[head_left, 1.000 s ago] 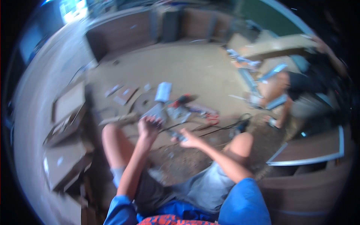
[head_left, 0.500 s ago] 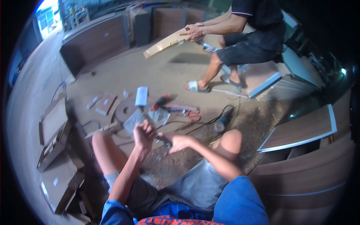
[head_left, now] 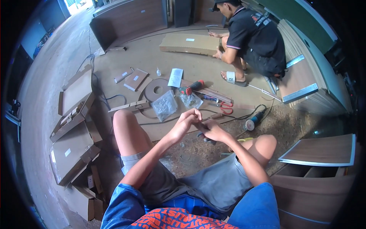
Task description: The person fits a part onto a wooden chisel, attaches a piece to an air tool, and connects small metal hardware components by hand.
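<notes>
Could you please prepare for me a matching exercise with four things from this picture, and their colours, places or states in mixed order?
Column one
1. left hand
2. ring-shaped roll
3. paper sheet
4. long cardboard box

Column two
A. brown, with a hole in its middle
B. touched by the co-worker's hand
C. white, lying flat
D. close to the right hand

Right pairs: 1-D, 2-A, 3-C, 4-B
</notes>
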Tool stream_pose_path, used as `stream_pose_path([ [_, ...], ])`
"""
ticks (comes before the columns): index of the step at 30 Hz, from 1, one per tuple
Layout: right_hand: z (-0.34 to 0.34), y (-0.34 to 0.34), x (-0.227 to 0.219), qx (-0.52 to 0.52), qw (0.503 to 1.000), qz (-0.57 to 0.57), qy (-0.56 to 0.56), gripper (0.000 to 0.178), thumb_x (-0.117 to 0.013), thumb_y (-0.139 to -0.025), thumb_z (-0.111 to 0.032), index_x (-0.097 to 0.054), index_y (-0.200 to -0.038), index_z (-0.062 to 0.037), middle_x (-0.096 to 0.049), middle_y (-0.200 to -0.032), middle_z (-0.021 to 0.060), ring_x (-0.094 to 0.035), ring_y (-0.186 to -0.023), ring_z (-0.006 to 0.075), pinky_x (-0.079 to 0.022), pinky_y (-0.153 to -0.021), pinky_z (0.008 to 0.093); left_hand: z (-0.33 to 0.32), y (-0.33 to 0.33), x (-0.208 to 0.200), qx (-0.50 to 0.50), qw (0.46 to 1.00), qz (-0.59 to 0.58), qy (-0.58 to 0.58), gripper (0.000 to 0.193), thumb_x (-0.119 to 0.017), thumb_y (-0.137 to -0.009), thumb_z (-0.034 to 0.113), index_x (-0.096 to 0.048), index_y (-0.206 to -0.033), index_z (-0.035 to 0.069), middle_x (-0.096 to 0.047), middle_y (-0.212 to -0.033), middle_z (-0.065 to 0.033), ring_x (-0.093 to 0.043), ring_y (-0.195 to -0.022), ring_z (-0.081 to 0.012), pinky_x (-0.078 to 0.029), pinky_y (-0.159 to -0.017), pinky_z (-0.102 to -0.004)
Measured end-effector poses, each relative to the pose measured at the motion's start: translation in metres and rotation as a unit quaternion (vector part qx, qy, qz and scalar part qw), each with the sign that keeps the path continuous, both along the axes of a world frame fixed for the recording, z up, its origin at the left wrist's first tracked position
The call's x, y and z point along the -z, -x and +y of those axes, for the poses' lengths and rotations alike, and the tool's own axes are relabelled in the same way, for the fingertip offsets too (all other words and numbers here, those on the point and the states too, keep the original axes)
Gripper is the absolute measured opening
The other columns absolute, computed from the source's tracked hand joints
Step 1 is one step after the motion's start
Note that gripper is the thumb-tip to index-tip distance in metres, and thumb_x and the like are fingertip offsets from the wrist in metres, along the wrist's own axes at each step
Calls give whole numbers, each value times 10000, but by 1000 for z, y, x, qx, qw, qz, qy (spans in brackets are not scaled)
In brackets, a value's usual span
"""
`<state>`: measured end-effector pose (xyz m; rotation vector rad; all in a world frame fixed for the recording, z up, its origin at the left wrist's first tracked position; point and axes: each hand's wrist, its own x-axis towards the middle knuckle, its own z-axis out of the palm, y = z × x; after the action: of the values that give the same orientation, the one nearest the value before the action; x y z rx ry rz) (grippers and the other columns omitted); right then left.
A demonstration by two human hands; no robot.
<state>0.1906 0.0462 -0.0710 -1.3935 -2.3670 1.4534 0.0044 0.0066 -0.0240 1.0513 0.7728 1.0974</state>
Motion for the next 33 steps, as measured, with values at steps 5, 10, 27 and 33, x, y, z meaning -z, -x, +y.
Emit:
stream_pose_path([
  [5,4,-3,-35,44,996,54,-52,470,-542,-908,-351,-628,-635,21,-610,-547,132,-637,-552,259,-477,-581,392,-3,13,-18,-22,993,69,-90,170,-611,-913,109,-618,-1032,-12,-640,-958,-39,-546,-833,-103,-449,-798,-290],
  [10,12,-6,-41,29,994,56,-85,436,-545,-894,-312,-627,-631,26,-607,-539,126,-627,-533,234,-466,-562,385,-5,23,-41,-55,967,194,-157,186,-630,-894,113,-683,-1035,4,-669,-920,-65,-591,-859,-120,-469,-776,-295],
  [27,2,-9,-43,-27,999,42,13,460,-542,-893,-350,-588,-637,30,-578,-506,76,-617,-514,168,-470,-515,325,-11,30,-37,-53,885,312,-340,120,-678,-819,83,-712,-929,48,-668,-870,-86,-607,-833,-253,-441,-794,-345],
  [33,-9,-2,-65,-31,999,-23,5,436,-561,-888,-379,-628,-728,22,-612,-551,107,-650,-560,215,-496,-575,377,-15,35,-44,-6,893,332,-304,131,-670,-811,71,-706,-934,47,-665,-891,-91,-618,-850,-271,-450,-809,-345],
])
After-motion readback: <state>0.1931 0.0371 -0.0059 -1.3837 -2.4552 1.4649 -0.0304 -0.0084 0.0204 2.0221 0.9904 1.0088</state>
